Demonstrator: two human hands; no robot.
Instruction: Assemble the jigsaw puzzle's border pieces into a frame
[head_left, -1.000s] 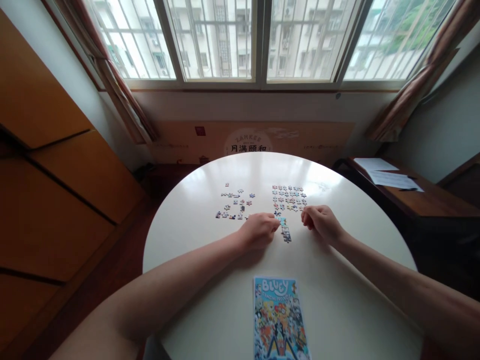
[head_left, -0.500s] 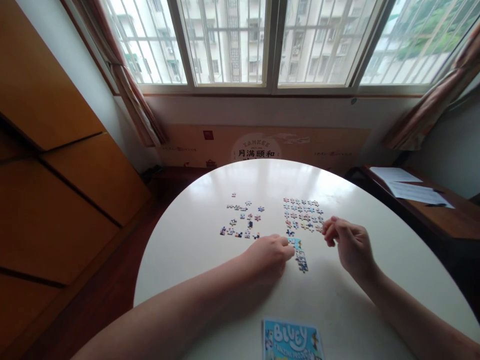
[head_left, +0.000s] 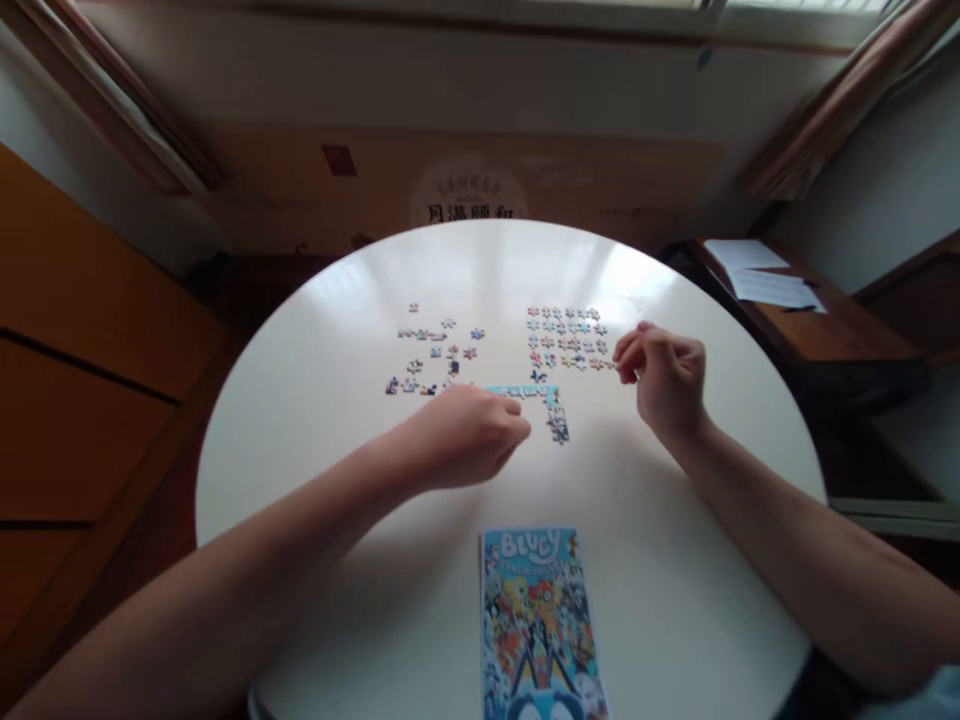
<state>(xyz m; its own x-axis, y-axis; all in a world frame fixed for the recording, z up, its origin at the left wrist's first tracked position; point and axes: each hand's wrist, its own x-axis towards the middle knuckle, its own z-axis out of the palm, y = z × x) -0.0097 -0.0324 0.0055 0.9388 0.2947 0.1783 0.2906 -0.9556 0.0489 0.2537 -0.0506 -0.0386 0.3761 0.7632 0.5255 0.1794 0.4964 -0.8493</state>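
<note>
My left hand (head_left: 480,435) is closed, knuckles up, at the near side of a joined puzzle strip (head_left: 553,398). The strip has a light-blue top row and bends down toward me at its right end; part of its left end lies behind my hand. Whatever these fingers hold, if anything, is hidden. My right hand (head_left: 664,375) has its fingers curled together at the right end of the rows of loose jigsaw pieces (head_left: 574,343). Between its fingertips nothing can be made out clearly. One dark loose piece (head_left: 538,376) lies just above the strip.
More scattered jigsaw pieces (head_left: 436,352) lie at the left on the round white table (head_left: 337,300). Close to me is a Bluey picture sheet (head_left: 536,620). Papers (head_left: 772,287) and pens rest on a brown side table at right.
The view has tilted down, showing more of the picture sheet. My left hand has drawn slightly left and toward me from the strip, uncovering its top row. My right hand stays by the rows.
</note>
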